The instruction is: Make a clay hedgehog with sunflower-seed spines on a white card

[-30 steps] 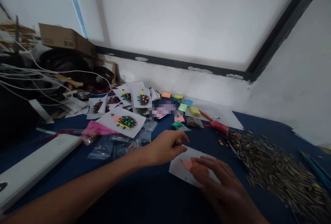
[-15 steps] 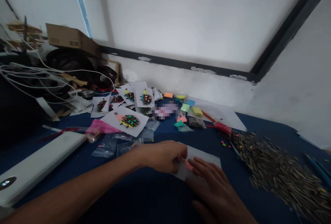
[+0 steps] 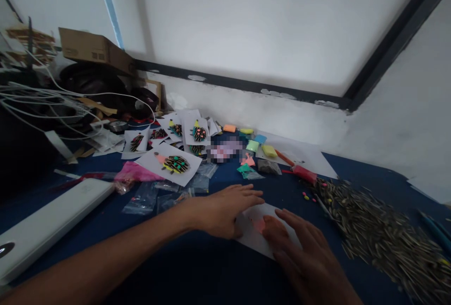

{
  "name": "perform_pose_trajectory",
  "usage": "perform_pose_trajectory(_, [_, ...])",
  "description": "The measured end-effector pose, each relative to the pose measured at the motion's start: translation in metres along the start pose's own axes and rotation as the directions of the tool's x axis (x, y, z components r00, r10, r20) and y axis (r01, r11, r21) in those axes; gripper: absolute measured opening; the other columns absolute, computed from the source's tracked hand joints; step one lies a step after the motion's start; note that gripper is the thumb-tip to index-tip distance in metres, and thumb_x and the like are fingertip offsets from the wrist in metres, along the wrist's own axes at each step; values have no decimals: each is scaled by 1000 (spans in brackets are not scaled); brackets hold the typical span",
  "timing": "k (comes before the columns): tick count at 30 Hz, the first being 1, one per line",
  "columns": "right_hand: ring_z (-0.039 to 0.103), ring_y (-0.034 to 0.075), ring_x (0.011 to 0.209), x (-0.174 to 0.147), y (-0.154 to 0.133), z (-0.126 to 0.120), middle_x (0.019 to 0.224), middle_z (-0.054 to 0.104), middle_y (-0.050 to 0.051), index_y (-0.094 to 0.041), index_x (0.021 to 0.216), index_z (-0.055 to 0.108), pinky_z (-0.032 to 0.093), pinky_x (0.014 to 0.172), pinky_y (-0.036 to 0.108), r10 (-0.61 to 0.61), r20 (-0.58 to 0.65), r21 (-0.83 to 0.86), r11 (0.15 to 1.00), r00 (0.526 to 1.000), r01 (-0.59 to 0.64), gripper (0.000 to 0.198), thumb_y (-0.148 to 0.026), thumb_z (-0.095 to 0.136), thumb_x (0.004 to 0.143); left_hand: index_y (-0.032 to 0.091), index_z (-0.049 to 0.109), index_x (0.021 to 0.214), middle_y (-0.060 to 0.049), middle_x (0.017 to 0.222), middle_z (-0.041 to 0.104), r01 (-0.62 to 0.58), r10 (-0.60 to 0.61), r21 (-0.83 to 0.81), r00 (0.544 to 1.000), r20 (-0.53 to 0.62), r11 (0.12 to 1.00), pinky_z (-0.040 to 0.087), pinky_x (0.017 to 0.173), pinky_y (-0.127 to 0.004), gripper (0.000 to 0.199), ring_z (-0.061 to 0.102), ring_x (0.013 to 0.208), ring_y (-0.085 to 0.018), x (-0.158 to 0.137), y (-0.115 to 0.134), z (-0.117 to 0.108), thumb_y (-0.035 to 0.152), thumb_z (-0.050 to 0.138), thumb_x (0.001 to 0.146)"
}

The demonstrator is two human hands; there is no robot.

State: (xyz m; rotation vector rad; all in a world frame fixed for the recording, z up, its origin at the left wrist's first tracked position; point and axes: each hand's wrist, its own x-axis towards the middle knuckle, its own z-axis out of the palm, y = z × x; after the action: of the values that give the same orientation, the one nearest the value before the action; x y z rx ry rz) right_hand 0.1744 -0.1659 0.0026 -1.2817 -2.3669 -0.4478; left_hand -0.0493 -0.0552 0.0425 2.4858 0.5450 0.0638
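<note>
A white paper sheet [image 3: 252,239] lies on the dark blue cloth between my hands. On it is a flat patch of salmon-pink modelling clay [image 3: 259,224], its right side partly covered by my right hand. My left hand [image 3: 229,211] rests over the sheet's left edge, fingers stretched out and holding nothing. Over the right part of the sheet is my right hand [image 3: 306,248], fingers apart and curved; its lower part is dim and blurred. Whether its thumb touches the clay I cannot tell.
Sunflower seeds [image 3: 384,234] are heaped at right, beside a red-handled tool [image 3: 305,173]. Behind lie clay packets [image 3: 269,151] and seed-covered hedgehog cards [image 3: 176,164]. Plastic bags [image 3: 143,199] and a white power bank [image 3: 63,220] lie left, near tangled cables [image 3: 45,100].
My left hand's fingers have gone from curled at the sheet to stretched out. My right hand has moved slightly right and its fingers have spread, showing more of the clay.
</note>
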Motion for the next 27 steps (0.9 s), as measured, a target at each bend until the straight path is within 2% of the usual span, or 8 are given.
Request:
perform_pose_trajectory(8, [57,24,114,1,1,-3,123,62,10,-25,117,62,50,85,37,-23,-2,-49,999,1000,23,32,-22,51,87,13,26,145,-14,152,27,95,-91,-54,994,66,994,26,113,-43,84,22,141,-30,-1,-6,-1,25,64,71])
perform_pose_trajectory(13, [55,24,117,1,1,-3,126,60,10,-27,118,62,49,88,38,-46,-7,-28,999,999,46,34,-21,53,86,15,28,145,-14,151,29,76,-73,-54,996,46,996,26,112,-44,83,24,141,-30,-1,-6,1,24,64,71])
perform_pose_trajectory(17, [52,26,121,2,0,-2,130,58,11,-27,118,62,48,89,40,-95,42,-45,994,995,97,33,-22,54,86,16,28,145,-14,150,31,63,-61,-32,997,44,998,26,112,-45,82,24,140,-30,-1,-5,1,21,62,70])
perform_pose_trajectory(24, [51,28,122,2,-1,-2,131,57,14,-25,115,62,50,87,42,-104,69,-74,991,992,109,31,-24,55,85,9,28,145,-16,150,31,74,-74,8,995,64,997,22,115,-43,82,23,141,-28,-1,-4,-1,25,62,72])
perform_pose_trajectory(27, [52,27,121,1,0,-2,130,57,13,-27,117,61,49,87,41,-97,74,-66,993,993,102,32,-27,54,86,13,29,144,-13,152,28,29,-29,14,999,24,999,18,116,-45,82,23,141,-28,0,-3,2,23,62,70])
